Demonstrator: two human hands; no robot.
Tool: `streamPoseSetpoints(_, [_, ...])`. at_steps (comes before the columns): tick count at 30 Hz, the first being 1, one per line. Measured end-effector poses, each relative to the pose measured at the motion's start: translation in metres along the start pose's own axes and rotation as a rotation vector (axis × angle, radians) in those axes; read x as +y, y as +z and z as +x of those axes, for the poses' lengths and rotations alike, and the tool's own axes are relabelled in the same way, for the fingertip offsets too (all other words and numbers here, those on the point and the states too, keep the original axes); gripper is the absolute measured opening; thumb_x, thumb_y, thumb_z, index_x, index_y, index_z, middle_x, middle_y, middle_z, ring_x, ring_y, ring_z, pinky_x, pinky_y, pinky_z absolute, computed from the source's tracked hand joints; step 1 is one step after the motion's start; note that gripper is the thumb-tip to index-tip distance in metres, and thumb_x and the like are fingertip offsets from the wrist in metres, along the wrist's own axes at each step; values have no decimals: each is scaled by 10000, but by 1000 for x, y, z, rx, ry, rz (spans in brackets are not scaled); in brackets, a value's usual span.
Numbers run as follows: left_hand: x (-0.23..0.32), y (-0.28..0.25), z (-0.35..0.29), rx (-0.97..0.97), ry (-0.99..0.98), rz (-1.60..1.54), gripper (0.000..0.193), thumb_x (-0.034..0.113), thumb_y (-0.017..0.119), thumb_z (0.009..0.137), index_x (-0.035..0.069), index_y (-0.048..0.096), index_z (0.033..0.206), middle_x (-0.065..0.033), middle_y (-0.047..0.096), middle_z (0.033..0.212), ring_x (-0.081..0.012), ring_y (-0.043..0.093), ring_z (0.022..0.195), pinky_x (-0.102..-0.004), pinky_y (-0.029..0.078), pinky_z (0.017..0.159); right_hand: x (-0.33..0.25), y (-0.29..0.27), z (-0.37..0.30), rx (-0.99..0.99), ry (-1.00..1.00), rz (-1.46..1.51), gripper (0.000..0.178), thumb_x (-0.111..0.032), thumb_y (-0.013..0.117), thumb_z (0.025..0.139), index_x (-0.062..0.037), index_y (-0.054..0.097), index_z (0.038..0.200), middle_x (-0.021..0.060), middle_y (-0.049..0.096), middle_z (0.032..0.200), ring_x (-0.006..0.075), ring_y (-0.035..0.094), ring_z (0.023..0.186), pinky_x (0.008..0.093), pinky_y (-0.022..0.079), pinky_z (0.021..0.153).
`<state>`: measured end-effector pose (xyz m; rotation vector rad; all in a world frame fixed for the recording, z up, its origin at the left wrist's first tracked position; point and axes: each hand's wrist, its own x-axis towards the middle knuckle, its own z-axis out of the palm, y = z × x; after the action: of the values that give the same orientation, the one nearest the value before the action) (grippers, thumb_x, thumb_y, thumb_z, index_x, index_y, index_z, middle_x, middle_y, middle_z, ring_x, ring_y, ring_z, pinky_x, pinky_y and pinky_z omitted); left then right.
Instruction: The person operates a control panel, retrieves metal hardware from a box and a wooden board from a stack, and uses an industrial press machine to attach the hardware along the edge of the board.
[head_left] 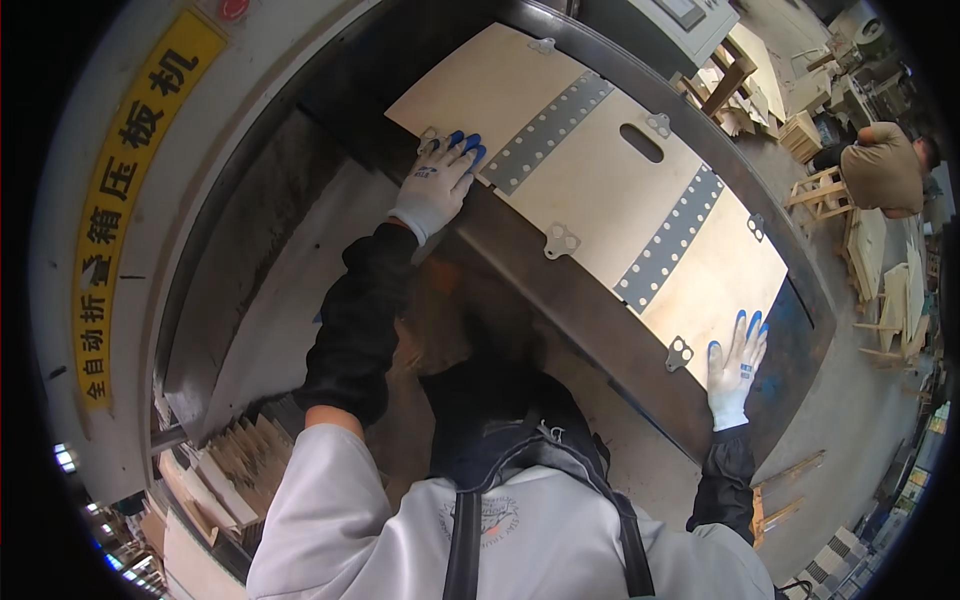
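A pale plywood panel [580,165] lies on a dark metal table. Two grey metal strips [668,240] dotted with rivets run across it, and an oval handle slot [641,143] is cut through its middle section. Small metal brackets [561,240] stick out along its edges. My left hand [437,185], in a white glove with blue fingertips, rests with stretched fingers on the panel's near left edge, beside a partly covered bracket. Fingers spread, my right hand [735,370] in a matching glove lies on the panel's near right end. Neither hand grips anything.
The dark metal table [540,265] has a raised far rim. On the left stands a large pale machine [250,90] with a yellow label. A grey control box [655,30] sits beyond the table. Stacked boards [225,470] are at lower left. Another person [885,170] is at far right near wood pieces.
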<state>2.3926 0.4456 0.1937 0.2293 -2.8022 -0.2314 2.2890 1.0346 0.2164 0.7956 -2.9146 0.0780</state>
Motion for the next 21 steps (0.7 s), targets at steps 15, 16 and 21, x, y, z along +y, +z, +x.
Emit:
streamPoseSetpoints(15, [24, 16, 17, 61, -246, 200, 492, 382, 524, 1055, 62, 627, 1415, -174, 593, 1500, -353, 512, 1421, -583, 267, 1246, -36, 3, -3, -21, 108, 31, 811, -477, 605, 1008, -58, 332, 1646, 244, 197, 1732, 525, 167, 1576, 600, 148, 1283])
streamPoseSetpoints(16, [21, 19, 21, 74, -231, 218, 496, 390, 521, 1056, 62, 629, 1413, -171, 596, 1499, -352, 515, 1418, -587, 267, 1245, -38, 4, -3, -9, 105, 46, 806, -449, 620, 998, -68, 332, 1649, 236, 196, 1736, 524, 168, 1576, 597, 147, 1285])
streamPoseSetpoints(21, [3, 31, 36, 108, -276, 241, 534, 440, 511, 1057, 57, 634, 1408, -167, 598, 1502, -385, 505, 1425, -594, 291, 1222, -25, -7, -5, -28, -88, 288, 878, -340, 751, 872, -80, 390, 1628, 219, 270, 1723, 516, 180, 1582, 604, 137, 1291])
